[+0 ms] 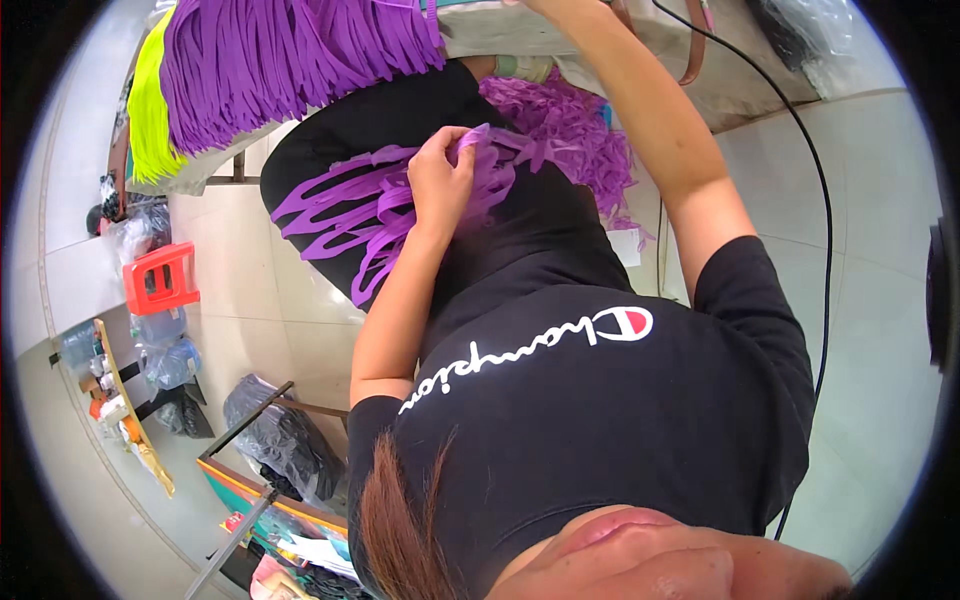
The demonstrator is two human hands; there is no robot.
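My left hand (441, 180) is closed on a bunch of light purple fabric straps (345, 190), pinching it between thumb and fingers above my black-clad lap. Some straps fan out in loops over my left thigh, while others trail to the right from the fingertips. My right arm (670, 120) reaches to the top of the view, where the hand (548, 5) is cut off by the edge and its fingers are hidden. Beyond my lap, a tangled heap of purple straps (575, 135) lies low beside the table.
Dark purple strips (290, 70) and neon yellow strips (150, 110) drape over the table's edge at the upper left. A red plastic stool (162, 278) stands on the left. A black cable (822, 190) curves down the right. Behind me are a plastic-wrapped bundle (280, 435) and another table.
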